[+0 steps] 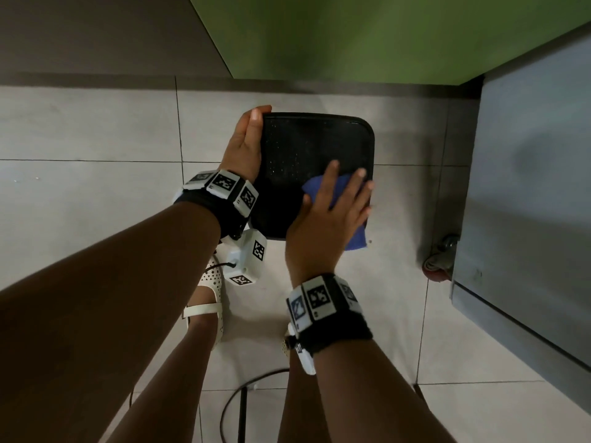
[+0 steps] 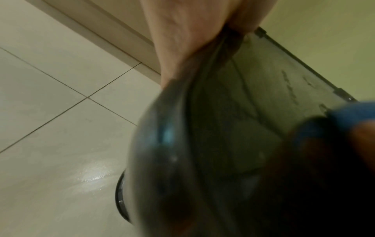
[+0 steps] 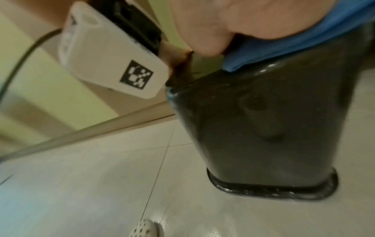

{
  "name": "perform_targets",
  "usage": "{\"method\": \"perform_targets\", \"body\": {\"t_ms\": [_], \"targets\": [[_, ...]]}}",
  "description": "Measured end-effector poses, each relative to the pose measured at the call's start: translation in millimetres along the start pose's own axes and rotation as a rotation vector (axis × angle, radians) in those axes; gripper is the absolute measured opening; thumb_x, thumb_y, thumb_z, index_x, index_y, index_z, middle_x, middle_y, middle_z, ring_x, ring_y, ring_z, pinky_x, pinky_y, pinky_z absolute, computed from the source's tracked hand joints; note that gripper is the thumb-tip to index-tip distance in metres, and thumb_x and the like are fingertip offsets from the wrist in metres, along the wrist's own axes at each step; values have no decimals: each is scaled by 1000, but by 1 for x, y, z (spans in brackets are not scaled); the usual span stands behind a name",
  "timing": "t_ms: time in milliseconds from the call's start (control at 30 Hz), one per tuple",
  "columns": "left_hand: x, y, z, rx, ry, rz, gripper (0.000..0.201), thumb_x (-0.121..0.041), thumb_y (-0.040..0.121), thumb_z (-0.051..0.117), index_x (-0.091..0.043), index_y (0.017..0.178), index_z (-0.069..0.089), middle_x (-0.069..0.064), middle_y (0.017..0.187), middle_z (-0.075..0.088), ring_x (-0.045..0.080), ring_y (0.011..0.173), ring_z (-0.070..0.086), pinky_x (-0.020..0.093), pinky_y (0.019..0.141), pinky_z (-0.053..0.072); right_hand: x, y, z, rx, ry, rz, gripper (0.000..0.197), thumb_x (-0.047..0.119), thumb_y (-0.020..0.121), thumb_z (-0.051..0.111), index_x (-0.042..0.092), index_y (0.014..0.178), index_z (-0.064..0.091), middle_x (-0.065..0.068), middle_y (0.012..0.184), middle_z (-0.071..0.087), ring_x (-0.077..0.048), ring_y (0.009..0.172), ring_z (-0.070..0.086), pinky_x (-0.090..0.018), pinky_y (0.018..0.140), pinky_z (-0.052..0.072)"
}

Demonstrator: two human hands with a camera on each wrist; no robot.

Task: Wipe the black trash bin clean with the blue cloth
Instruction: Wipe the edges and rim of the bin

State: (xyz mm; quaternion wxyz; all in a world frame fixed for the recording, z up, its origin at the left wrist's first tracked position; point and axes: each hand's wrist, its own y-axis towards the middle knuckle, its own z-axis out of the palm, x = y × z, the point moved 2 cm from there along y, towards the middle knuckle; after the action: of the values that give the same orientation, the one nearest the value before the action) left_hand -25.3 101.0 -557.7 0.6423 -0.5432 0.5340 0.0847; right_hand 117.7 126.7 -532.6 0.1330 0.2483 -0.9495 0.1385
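Note:
The black trash bin [image 1: 307, 145] stands on the tiled floor, seen from above with its lid closed. My left hand [image 1: 243, 139] grips the lid's left edge, thumb lying along the top near the far left corner. My right hand [image 1: 329, 212] lies flat, fingers straight and spread, and presses the blue cloth [image 1: 315, 187] onto the lid's near right part. A corner of the cloth hangs over the near right edge. In the right wrist view, the cloth [image 3: 284, 43] sits under my palm [image 3: 243, 19] above the bin's tapered body [image 3: 274, 120]. The left wrist view shows the lid [image 2: 233, 128] close up.
A grey cabinet [image 1: 527, 187] on a castor wheel [image 1: 438, 266] stands close to the bin's right. Behind the bin is a green wall [image 1: 383, 33]. My white shoe [image 1: 212, 295] and a black cable [image 1: 243, 404] are on the floor near me.

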Motion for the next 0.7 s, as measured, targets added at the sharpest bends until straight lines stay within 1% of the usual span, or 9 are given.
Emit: {"method": "perform_targets", "body": {"t_ms": [100,133,200,233,300,333,400,533,700], "targets": [[-2,0,-2,17,11,17,38,-29,102,19,-15,125,46,-10,93,56,-9,77,56,-2,59,41,23,2,4,114,49,-163,61,48,97,5,17,142,31,-23,148,27,-42,138,20,-55,110,12],[-1,0,-2,19,12,24,37,-29,102,20,-14,123,47,-12,92,56,-11,74,58,0,60,42,29,7,5,128,55,-209,60,47,97,8,16,142,32,-22,149,27,-41,138,20,-54,110,11],[1,1,-2,17,26,42,36,-27,102,21,-12,120,49,-11,92,57,-13,75,59,3,66,45,36,26,8,130,16,-314,53,40,95,28,17,143,32,-19,149,27,-39,139,20,-53,111,13],[1,2,-2,14,24,51,36,-26,102,22,-10,118,49,-8,94,59,-10,78,60,6,70,46,36,39,8,127,-23,-363,54,37,93,36,18,143,30,-18,150,25,-38,139,19,-52,111,12],[4,3,-2,8,-9,61,34,-27,101,25,-11,115,52,3,99,62,10,90,62,22,81,52,31,67,3,144,-77,-401,59,34,92,46,22,146,23,-16,153,19,-36,141,13,-50,112,8],[5,3,-1,5,-29,63,31,-29,101,26,-16,111,53,7,101,62,17,93,61,30,85,53,26,79,-1,155,-84,-391,61,34,93,47,23,146,20,-15,154,15,-35,142,9,-50,113,6],[7,3,0,-14,-45,54,27,-32,100,28,-25,105,54,6,101,61,20,95,60,37,87,52,12,92,-13,159,-89,-320,62,34,94,46,24,147,16,-14,155,10,-33,143,4,-50,113,4],[8,1,1,-74,-45,39,27,-36,99,29,-30,102,55,3,103,62,19,100,60,39,91,52,-20,80,-24,91,-73,-98,60,35,94,42,23,147,16,-14,155,10,-37,142,2,-51,113,4],[10,3,1,-98,-34,59,27,-37,98,31,-32,100,56,0,100,62,17,97,60,37,90,52,-21,16,-8,-24,-57,122,56,34,94,34,18,146,22,-20,152,19,-41,140,11,-49,112,11]]}}
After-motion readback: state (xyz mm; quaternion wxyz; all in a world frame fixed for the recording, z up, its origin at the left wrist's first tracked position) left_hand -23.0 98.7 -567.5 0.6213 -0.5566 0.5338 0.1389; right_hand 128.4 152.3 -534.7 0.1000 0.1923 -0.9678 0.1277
